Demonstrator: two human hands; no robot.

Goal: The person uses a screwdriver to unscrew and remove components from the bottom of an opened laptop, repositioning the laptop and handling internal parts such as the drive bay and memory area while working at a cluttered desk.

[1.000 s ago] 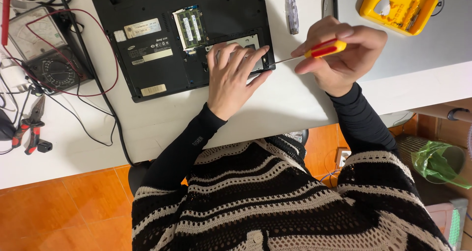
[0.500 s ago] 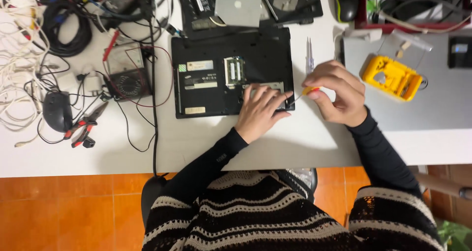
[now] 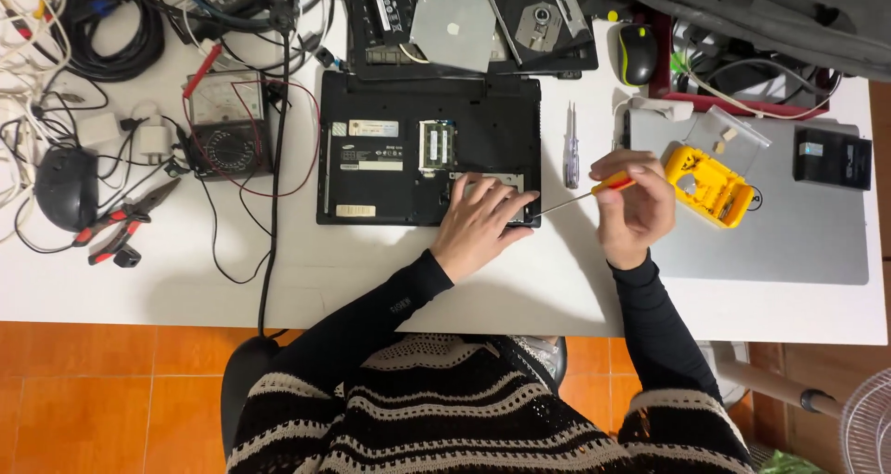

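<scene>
Head view, and we sweep from the left edge: a black mouse (image 3: 65, 188) sits among white cables, with red-handled pliers (image 3: 121, 228) lying just beside it on the white table (image 3: 278, 270). Next along, an analogue multimeter (image 3: 227, 126) with its red lead trailing. Centre stage, a black laptop (image 3: 390, 158) lies upside down, bottom panel up, memory bay open and green modules showing. The left hand (image 3: 478, 225) is pressed flat on the laptop's near right corner, fingers spread, gripping nothing. Just right of it, the thin shaft of a screwdriver (image 3: 580, 195) slants down, its tip at that same corner of the laptop. The right hand (image 3: 634, 207) is curled tight round the screwdriver's red-and-yellow handle, hovering over the table edge of a closed silver laptop (image 3: 789, 242). A clear-handled tester screwdriver (image 3: 571, 147) lies between the two machines. On the silver lid rests a yellow bit case (image 3: 710, 186), open, and farther right a small black box (image 3: 832, 158).
</scene>
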